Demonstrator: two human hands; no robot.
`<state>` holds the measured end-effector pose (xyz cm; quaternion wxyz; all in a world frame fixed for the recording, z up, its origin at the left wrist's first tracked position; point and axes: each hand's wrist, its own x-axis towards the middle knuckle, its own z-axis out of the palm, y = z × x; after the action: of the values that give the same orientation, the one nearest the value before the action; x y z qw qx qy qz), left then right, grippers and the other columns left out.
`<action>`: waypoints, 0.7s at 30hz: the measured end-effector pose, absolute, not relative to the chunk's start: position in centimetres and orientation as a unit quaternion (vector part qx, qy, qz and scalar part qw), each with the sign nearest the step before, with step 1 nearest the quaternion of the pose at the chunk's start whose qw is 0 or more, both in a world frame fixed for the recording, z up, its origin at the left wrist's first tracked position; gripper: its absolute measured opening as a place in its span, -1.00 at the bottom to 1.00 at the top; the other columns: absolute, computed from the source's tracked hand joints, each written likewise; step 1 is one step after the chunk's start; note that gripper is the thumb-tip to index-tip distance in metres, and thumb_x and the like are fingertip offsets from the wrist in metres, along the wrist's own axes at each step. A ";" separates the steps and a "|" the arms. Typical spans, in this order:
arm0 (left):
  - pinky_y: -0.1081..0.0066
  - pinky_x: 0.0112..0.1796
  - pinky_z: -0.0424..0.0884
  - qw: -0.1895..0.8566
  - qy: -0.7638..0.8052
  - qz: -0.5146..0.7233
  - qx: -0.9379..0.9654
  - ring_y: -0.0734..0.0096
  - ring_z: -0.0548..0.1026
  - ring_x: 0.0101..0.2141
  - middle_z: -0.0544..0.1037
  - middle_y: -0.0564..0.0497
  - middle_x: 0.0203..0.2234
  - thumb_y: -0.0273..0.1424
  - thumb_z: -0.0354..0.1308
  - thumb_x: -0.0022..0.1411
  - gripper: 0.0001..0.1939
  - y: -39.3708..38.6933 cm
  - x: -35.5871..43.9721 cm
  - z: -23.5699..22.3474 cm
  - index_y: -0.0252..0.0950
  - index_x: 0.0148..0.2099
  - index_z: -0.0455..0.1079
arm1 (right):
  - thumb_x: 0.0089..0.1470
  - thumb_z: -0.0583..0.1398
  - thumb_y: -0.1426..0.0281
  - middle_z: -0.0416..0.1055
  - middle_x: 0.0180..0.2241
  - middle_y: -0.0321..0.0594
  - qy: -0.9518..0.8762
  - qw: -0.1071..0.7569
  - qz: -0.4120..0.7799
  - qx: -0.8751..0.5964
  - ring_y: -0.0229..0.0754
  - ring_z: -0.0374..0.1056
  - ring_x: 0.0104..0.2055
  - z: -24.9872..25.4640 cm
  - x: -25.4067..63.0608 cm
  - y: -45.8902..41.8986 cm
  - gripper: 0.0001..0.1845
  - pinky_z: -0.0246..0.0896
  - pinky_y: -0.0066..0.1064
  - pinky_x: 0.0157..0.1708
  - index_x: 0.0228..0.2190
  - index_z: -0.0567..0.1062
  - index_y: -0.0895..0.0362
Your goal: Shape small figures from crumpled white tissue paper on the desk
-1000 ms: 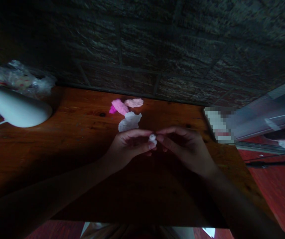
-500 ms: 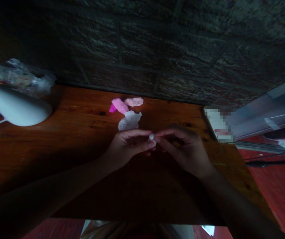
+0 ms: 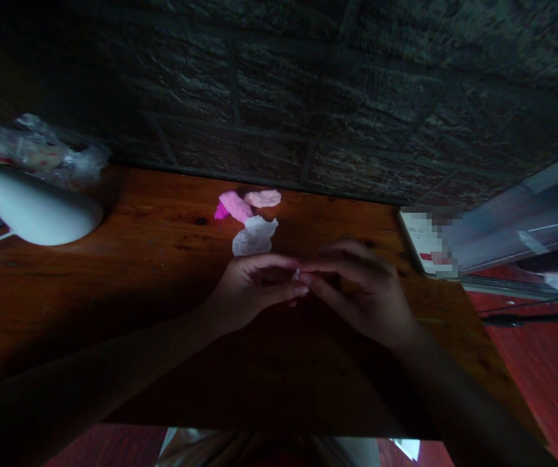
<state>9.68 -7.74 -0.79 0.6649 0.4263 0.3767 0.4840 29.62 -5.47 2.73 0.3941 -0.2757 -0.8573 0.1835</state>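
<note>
1. Left hand (image 3: 250, 285) and right hand (image 3: 369, 292) meet over the table (image 3: 162, 272), fingertips clamped on a small white piece (image 3: 297, 274).
2. White sheet (image 3: 254, 236) and pink lumps (image 3: 235, 206) lie beyond, on wood.
3. Dark stone wall (image 3: 269, 97) behind; red floor (image 3: 546, 363) at right.

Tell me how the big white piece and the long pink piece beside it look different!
The big white piece is wide and flat-looking; the long pink piece is narrower and thicker-looking. The big white piece lies nearer the left hand, the long pink piece nearer the wall. Both rest on the wooden table.
</note>
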 end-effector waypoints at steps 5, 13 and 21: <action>0.45 -0.39 0.62 0.680 0.369 0.482 0.412 0.36 0.68 -0.39 0.72 0.04 -0.41 -0.44 0.53 0.01 -0.73 -7.7 9.7 -0.7 -0.29 -0.20 0.62 | 0.27 0.26 0.56 0.56 -0.19 -0.14 -0.865 0.385 0.182 -0.265 -0.21 0.51 -0.17 2.6 29.6 -5.5 -0.83 0.47 -0.41 -0.19 -0.13 0.60 0.12; 0.49 -0.37 0.60 0.718 0.357 0.470 0.370 0.38 0.70 -0.33 0.73 0.00 -0.23 -0.41 0.52 0.08 -0.68 -7.5 9.3 -0.9 -0.26 -0.09 0.63 | 0.24 0.33 0.39 0.55 -0.20 -0.18 -0.798 0.413 0.258 -0.355 -0.24 0.46 -0.31 3.4 30.6 -5.0 -0.78 0.40 -0.43 -0.39 -0.06 0.62 0.05; 0.40 -0.27 0.63 0.701 0.354 0.483 0.387 0.27 0.70 -0.20 0.70 -0.05 -0.09 -0.39 0.49 0.13 -0.55 -7.0 9.0 -1.1 -0.21 0.08 0.56 | 0.24 0.30 0.32 0.62 -0.29 -0.22 -0.756 0.387 0.323 -0.417 -0.24 0.46 -0.38 1.4 30.9 -3.4 -0.82 0.35 -0.37 -0.38 -0.13 0.64 0.07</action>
<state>8.95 -6.97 -1.11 0.7009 0.3875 0.3542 0.4828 30.92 -3.39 1.38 0.3872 -0.4167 -0.7563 0.3232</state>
